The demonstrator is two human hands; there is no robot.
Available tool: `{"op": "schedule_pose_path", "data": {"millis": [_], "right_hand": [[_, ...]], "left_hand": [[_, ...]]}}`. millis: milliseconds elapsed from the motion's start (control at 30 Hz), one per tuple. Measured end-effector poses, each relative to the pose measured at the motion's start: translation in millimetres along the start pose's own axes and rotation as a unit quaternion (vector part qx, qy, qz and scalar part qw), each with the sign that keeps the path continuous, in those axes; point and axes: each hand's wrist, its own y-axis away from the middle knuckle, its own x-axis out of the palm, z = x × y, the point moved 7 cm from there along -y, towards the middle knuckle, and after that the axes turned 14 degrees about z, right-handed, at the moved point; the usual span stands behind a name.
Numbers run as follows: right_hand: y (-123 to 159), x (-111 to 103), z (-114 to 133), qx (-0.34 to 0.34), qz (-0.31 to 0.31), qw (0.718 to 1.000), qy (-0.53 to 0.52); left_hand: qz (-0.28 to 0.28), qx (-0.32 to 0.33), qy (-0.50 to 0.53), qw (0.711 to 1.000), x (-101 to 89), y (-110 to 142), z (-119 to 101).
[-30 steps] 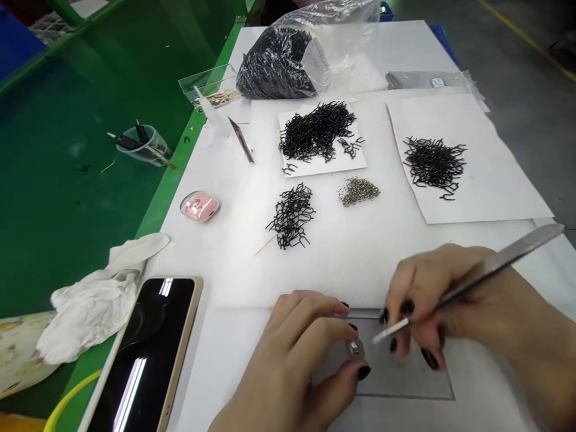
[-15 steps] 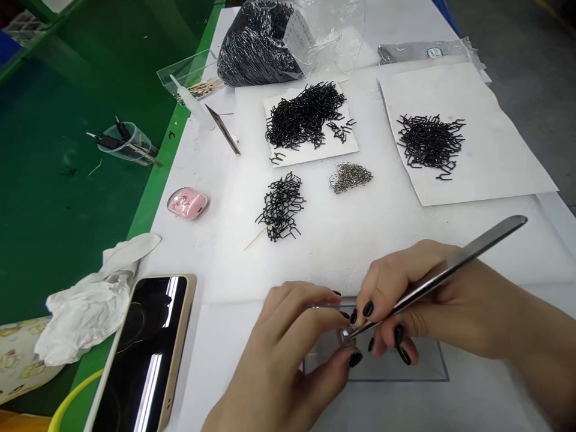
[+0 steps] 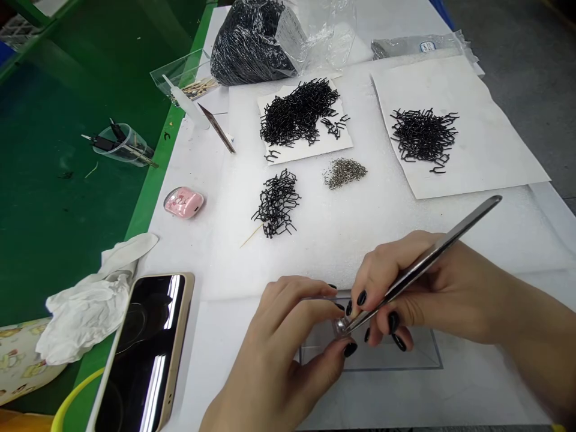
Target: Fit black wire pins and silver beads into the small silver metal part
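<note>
Head view: tweezers [image 3: 425, 262] gripped by the right hand [image 3: 432, 312], earlier held off, had reached the clear piece [image 3: 340, 324] the left hand [image 3: 283, 342] seemingly pinched; a bag [image 3: 333, 42] held black pieces [image 3: 247, 48]

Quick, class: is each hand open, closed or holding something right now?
Left hand: closed around a small clear piece.
Right hand: closed, holding metal tweezers.

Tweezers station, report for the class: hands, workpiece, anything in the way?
Right hand gripping tweezers, tips at small clear piece. Left hand pinching that piece over clear plastic rectangle. Piles of black pieces lie beyond the hands.
</note>
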Motion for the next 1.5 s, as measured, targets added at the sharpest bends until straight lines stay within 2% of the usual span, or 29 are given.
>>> {"op": "schedule_pose_path", "data": {"millis": [67,133,233,300,400,500,633,733,1267,1500], "right_hand": [[0,0,0,-0.002,-0.002,1.0,0.005],[1,-6,4,-0.032,-0.033,0.998,0.037],[6,-24,19,-0.096,-0.15,0.977,0.12],[14,-38,29,-0.121,-0.265,0.941,0.174],[29,-56,41,-0.14,-0.43,0.859,0.24],[33,-70,42,-0.137,-0.497,0.811,0.275],[30,-89,36,-0.129,-0.511,0.803,0.277],[27,-95,34,-0.129,-0.509,0.805,0.274],[21,-92,35,-0.092,-0.505,0.811,0.28],[22,-89,35,-0.116,-0.495,0.817,0.273]], "left_hand": [[-0.003,0.003,-0.004,1.0,-0.8,0,-1],[-0.002,0.002,-0.008,1.0,-1.1,0,0],[-0.002,0.004,-0.014,1.0,-1.0,0,0],[-0.007,0.01,-0.014,1.0,-0.8,0,0],[-0.005,0.014,-0.02,1.0,1.1,1,2],[-0.022,0.032,-0.036,0.999,-0.4,4,1],[-0.016,0.03,-0.054,0.998,1.0,3,3],[-0.044,0.053,-0.043,0.997,0.3,4,3],[-0.053,0.04,-0.038,0.997,1.9,3,4],[-0.035,0.028,-0.015,0.999,4.6,4,5]]}}
